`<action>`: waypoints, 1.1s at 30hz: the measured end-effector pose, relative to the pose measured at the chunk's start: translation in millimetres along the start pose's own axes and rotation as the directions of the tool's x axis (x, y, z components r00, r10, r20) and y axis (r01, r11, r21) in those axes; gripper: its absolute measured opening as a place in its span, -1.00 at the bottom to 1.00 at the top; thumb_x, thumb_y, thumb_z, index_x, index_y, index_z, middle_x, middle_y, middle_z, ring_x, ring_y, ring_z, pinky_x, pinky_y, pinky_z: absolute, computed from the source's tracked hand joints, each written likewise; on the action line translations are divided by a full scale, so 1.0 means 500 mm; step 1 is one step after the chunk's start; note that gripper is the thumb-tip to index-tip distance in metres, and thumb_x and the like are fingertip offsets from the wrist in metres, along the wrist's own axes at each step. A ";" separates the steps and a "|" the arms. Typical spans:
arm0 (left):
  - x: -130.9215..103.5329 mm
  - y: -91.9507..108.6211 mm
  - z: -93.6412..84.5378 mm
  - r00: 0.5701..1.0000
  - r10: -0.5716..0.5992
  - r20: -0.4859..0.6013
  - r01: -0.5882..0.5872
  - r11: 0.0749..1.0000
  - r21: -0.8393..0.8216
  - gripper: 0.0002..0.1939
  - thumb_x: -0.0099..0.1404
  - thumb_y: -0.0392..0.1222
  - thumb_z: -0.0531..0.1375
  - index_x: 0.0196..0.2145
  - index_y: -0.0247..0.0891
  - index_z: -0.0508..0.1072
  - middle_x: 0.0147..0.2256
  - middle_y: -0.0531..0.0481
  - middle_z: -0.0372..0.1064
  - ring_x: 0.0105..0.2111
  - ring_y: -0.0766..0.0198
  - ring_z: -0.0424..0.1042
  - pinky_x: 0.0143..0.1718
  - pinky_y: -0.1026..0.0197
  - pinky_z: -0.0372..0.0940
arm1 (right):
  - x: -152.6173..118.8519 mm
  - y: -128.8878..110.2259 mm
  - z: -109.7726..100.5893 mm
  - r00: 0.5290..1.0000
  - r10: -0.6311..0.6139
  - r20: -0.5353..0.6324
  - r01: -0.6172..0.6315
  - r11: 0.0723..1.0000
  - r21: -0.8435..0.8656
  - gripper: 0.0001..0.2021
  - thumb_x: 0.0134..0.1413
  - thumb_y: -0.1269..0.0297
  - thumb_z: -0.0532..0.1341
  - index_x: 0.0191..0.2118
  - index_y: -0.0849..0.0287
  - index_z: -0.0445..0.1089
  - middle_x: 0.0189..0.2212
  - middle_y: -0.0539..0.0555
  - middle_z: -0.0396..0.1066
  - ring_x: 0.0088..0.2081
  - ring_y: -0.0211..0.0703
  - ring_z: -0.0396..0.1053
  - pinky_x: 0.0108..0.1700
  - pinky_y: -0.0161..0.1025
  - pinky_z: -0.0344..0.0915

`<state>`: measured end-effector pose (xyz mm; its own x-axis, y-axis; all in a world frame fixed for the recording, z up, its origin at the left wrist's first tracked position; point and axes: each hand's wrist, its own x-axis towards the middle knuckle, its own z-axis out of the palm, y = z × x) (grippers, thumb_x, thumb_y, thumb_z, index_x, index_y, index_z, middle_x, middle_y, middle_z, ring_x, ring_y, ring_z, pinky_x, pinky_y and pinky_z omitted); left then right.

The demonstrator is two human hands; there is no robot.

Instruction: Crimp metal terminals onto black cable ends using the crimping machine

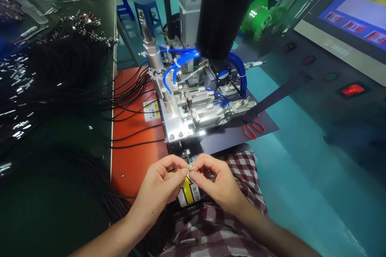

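Note:
My left hand (164, 180) and my right hand (215, 180) meet fingertip to fingertip at the front edge of a metal machine (177, 122). Between their pinched thumbs and index fingers is a tiny shiny metal piece (190, 168), mostly covered by the fingers, so its shape is unclear. Both hands touch it. Just below the fingertips lies a white label with a yellow arrow (189, 193). Small metal fittings of the machine show right behind the fingers.
Black cables (66, 64) heap on the dark table at left and run over the orange plate (135, 156). Red-handled scissors (254, 129) lie right of the machine. A black cylinder (218, 20) hangs above it. A control panel (340, 48) stands at right.

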<state>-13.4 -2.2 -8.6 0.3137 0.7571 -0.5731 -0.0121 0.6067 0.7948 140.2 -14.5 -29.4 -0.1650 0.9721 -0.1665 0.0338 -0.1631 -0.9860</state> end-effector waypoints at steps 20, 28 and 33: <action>0.002 0.002 -0.001 0.999 -0.042 -0.003 0.042 0.999 0.011 -0.79 0.17 -0.08 0.21 -0.42 -0.28 0.31 -0.78 0.29 -0.08 -0.75 0.54 -0.16 -0.72 0.41 -0.21 | 0.001 -0.011 0.004 0.991 -0.050 -0.126 0.042 0.997 -0.069 -0.89 0.04 0.37 0.19 -0.49 0.19 0.34 -0.52 -0.03 0.27 -0.47 -0.27 0.20 -0.42 -0.31 0.16; 0.002 0.014 0.004 0.998 -0.056 -0.019 0.056 0.998 0.003 -0.76 0.11 -0.09 0.24 -0.48 -0.30 0.30 -0.70 0.23 0.06 -0.77 0.58 -0.12 -0.75 0.44 -0.21 | -0.001 -0.002 0.005 0.989 -0.077 -0.124 0.068 0.995 -0.077 -0.88 0.05 0.38 0.18 -0.49 0.18 0.33 -0.51 -0.02 0.27 -0.46 -0.27 0.21 -0.42 -0.32 0.17; 0.005 0.013 0.007 0.999 -0.045 -0.021 0.046 0.999 0.018 -0.75 0.11 -0.08 0.23 -0.48 -0.31 0.31 -0.71 0.25 0.02 -0.77 0.59 -0.14 -0.76 0.45 -0.22 | 0.001 -0.001 -0.001 0.995 0.042 -0.087 -0.042 0.999 -0.002 -0.88 0.02 0.31 0.21 -0.48 0.20 0.37 -0.53 -0.02 0.28 -0.52 -0.29 0.18 -0.51 -0.34 0.12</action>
<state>-9.5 2.8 -4.4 0.2935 0.7338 -0.6127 0.0194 0.6363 0.7712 140.5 -14.0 -29.0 -0.0775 0.9755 -0.2061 0.0423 -0.2033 -0.9782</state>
